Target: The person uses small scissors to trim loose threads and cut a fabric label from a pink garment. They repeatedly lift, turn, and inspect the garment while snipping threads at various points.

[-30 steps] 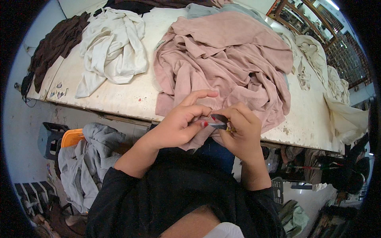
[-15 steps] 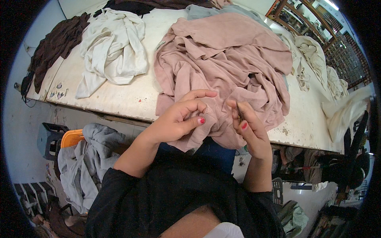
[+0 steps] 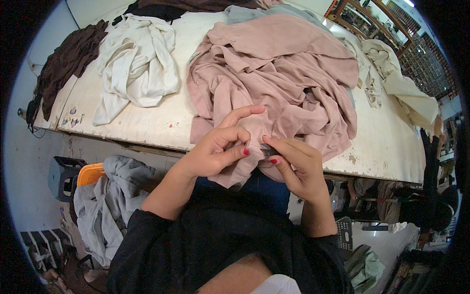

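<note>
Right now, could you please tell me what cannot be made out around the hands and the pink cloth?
- Head view: what the right hand pinches, a small dark sliver, is hidden by its fingers.
- Head view: the crumpled dusty-pink fabric garment hem is covered by the left hand.
- Head view: the dark brown cloth blurs at the fisheye rim.

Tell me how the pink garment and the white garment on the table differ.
The pink garment is dusty pink and the larger heap; the white garment is off-white and smaller. The pink one hangs over the table's near edge, pinched by the left hand and right hand; the white one lies untouched, further left. Both are crumpled, unfolded cloth.
</note>
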